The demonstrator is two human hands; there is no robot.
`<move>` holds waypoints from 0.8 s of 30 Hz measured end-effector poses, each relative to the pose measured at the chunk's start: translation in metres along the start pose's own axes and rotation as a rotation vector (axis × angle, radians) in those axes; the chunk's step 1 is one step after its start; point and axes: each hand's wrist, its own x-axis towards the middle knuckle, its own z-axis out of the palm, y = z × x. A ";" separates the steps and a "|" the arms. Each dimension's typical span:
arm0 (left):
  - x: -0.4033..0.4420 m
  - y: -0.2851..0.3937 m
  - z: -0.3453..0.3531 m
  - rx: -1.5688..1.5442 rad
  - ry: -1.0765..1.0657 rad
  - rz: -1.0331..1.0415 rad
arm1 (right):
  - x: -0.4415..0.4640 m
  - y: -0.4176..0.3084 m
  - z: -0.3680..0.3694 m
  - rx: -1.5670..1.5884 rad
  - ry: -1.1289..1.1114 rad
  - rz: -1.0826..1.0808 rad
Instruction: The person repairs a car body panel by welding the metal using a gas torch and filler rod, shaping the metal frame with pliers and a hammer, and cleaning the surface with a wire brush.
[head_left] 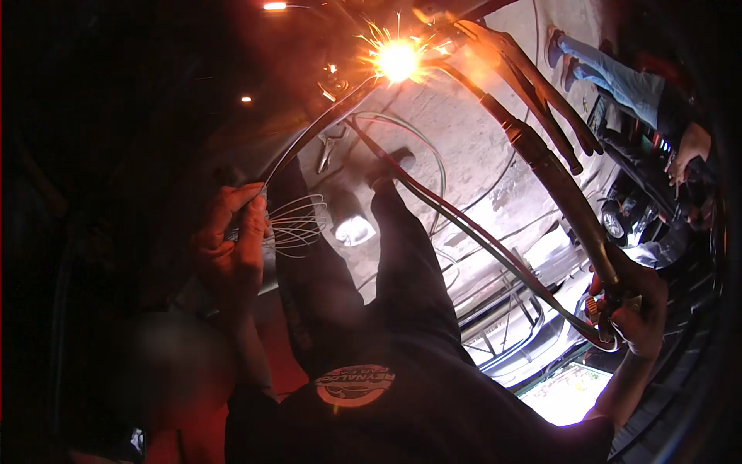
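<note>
My right hand [638,309] is wrapped around the handle end of a gas welding torch [568,197]. The torch slants up to a glaring, sparking spot [399,60] at the top. In my left hand [239,232], thumb and fingers pinch a coil of thin filler wire [297,224]. One strand of the wire [309,127] curves up to the edge of the glare. Beside the torch tip, long-handled pliers [529,85] hang with their handles downward; the glare hides their jaws. Paired red and green hoses [471,228] run from the torch's rear across my legs.
Dark bodywork with small glowing spots fills the upper left. A metal clamp-like tool [328,149] is near the concrete floor [502,116], where hoses and cables lie. At the right edge are another person [626,77] in jeans and a vehicle wheel [614,220]. My legs [410,247] extend ahead.
</note>
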 end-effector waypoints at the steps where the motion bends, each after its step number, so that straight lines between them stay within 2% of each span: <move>1: 0.000 -0.001 0.000 -0.003 0.007 0.011 | 0.000 -0.001 0.001 0.005 0.005 0.008; 8: 0.000 0.005 0.001 -0.035 0.000 -0.046 | 0.002 -0.002 0.002 -0.046 0.017 -0.025; 24: 0.000 -0.001 0.003 -0.096 -0.018 -0.029 | 0.000 -0.003 0.001 -0.079 0.013 -0.066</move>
